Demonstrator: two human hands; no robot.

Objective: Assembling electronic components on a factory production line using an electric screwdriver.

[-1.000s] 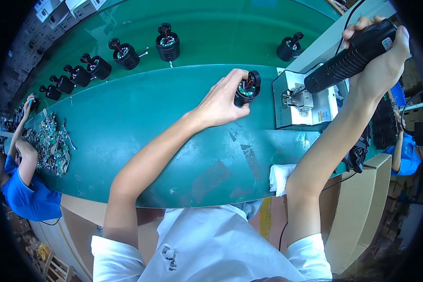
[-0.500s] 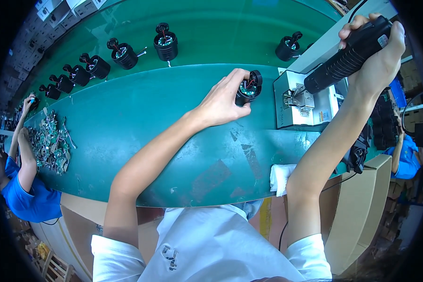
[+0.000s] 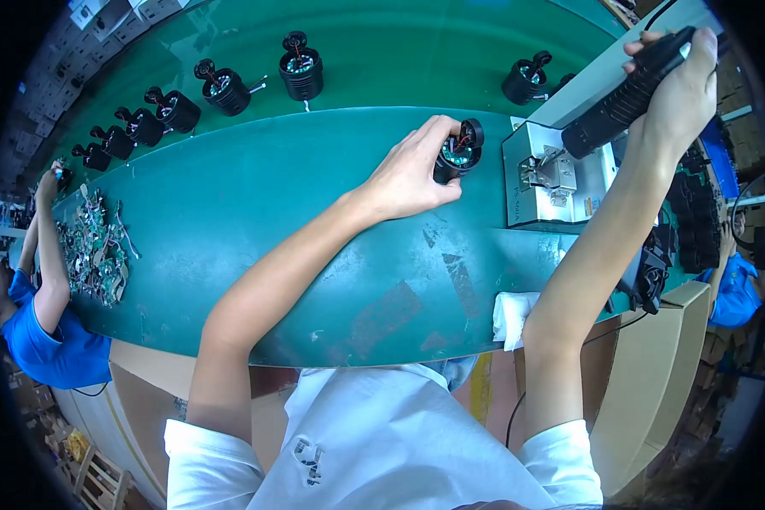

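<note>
My left hand (image 3: 406,177) is closed around a black cylindrical housing (image 3: 452,170), which stands on the green table. A green circuit board with red wires shows inside it, and a round black cap is tipped up at its far edge. At the upper right, my right hand (image 3: 682,106) grips a black electric screwdriver (image 3: 610,117) with a ribbed body, slanting down to the left. Its thin bit points at the metal mechanism of a white and grey screw feeder (image 3: 525,202). Whether the bit touches a screw is too small to tell.
Several similar black housings (image 3: 303,78) stand along the far green strip. A heap of circuit boards (image 3: 93,251) lies at the left, near a co-worker in blue (image 3: 47,344). A white cloth (image 3: 510,319) rests at the front edge; an open cardboard box (image 3: 646,382) stands right.
The screwdriver in my right hand has tilted slightly, its bit now showing at the feeder. My left hand still holds the housing. The whole view has shifted slightly.
</note>
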